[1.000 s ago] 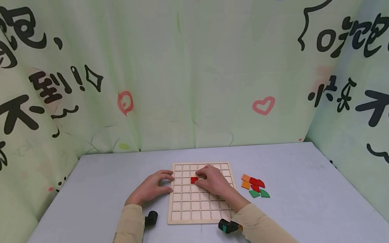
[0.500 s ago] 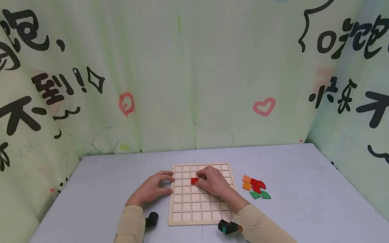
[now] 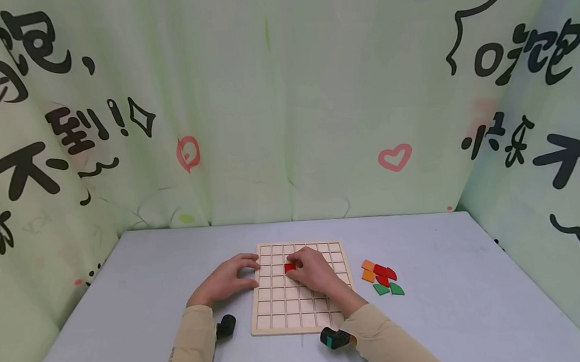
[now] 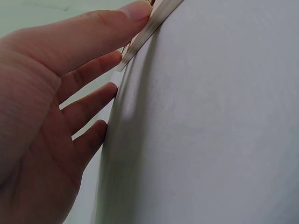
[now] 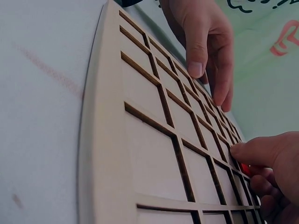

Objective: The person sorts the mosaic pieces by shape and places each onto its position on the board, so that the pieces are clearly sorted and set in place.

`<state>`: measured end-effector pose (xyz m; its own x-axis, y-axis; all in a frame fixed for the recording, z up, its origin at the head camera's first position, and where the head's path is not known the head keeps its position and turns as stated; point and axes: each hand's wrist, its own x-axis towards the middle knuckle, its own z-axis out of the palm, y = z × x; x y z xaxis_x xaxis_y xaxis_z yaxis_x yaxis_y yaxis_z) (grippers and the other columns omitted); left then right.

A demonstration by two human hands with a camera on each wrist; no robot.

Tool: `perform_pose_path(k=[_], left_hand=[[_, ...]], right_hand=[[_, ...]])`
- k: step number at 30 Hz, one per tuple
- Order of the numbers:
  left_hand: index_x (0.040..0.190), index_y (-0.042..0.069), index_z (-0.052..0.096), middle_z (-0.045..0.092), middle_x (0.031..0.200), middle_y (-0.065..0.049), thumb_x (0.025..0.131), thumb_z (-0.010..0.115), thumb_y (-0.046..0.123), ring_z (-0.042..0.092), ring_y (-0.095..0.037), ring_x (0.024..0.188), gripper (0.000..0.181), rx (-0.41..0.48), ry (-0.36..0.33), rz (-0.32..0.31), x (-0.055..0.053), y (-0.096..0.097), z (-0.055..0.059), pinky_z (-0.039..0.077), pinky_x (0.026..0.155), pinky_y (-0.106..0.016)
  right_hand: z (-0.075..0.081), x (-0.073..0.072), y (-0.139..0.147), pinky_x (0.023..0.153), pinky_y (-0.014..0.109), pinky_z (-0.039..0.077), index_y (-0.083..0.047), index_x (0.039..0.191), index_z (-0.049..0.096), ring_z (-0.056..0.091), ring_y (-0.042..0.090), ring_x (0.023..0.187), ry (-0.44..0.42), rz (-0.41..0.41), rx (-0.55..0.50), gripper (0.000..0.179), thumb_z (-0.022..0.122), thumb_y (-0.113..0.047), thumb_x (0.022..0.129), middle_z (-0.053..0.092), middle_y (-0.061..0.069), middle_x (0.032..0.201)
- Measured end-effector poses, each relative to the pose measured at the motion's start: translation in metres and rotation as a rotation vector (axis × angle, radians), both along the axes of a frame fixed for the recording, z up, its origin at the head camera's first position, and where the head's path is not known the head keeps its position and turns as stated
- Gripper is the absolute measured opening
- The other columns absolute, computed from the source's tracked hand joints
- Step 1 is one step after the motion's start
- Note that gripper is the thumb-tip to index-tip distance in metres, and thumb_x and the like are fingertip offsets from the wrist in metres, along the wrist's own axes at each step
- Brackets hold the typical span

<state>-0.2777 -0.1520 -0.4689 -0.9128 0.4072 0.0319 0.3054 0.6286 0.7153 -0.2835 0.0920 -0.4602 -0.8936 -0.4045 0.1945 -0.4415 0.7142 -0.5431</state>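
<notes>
A light wooden board (image 3: 277,307) with a grid of square recesses lies on the table. One red square tile (image 3: 289,267) sits in its upper middle part. My right hand (image 3: 311,268) is over the board, thumb and forefinger at opposite sides of this tile, and the right wrist view has red (image 5: 245,169) showing between thumb and curled fingers. The palm and knuckles hide the cells to the right of the tile. Along the board's left edge rests my left hand (image 3: 228,278), its fingers loosely extended; the left wrist view shows the thumb (image 4: 135,10) at that edge.
Right of the board lie loose flat pieces: orange squares (image 3: 368,276), red pieces (image 3: 380,270) and green ones (image 3: 397,289), some with a curved side. A printed curtain (image 3: 285,119) stands behind and beside the white table (image 3: 173,252).
My right hand has shifted slightly left, so its fingertips now overlap the red tile more. The left hand stays at the board's edge, and the loose pieces have not moved.
</notes>
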Motion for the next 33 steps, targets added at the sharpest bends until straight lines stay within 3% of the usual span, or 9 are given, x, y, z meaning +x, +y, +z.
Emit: perform_pose_path(k=[18,26,33], left_hand=[[0.118,0.007,0.068,0.05,0.143,-0.005,0.085,0.077,0.016,0.04,-0.03,0.137,0.036,-0.003,0.009,0.015,-0.001,-0.001,0.001,0.035,0.112,-0.047],[0.118,0.007,0.069,0.052,0.141,-0.004,0.084,0.078,0.015,0.041,-0.029,0.136,0.036,0.0,0.005,0.032,0.001,0.0,0.002,0.035,0.112,-0.045],[0.118,0.005,0.069,0.052,0.139,-0.006,0.085,0.077,0.017,0.042,-0.03,0.134,0.036,-0.006,0.019,0.008,0.001,0.0,0.001,0.036,0.111,-0.046]], right_hand=[[0.002,0.002,0.017,0.08,0.036,0.052,-0.001,0.113,0.071,0.059,0.02,0.091,-0.014,-0.025,-0.094,0.03,0.073,-0.013,0.086,0.065,0.008,0.106],[0.003,0.004,0.035,0.083,0.037,0.053,-0.004,0.113,0.071,0.06,0.019,0.093,-0.022,-0.082,-0.137,0.028,0.073,-0.014,0.087,0.066,0.005,0.107],[0.011,0.016,0.063,0.082,0.035,0.055,-0.008,0.115,0.07,0.061,0.02,0.098,-0.038,-0.169,-0.149,0.03,0.075,-0.017,0.087,0.066,0.003,0.111]])
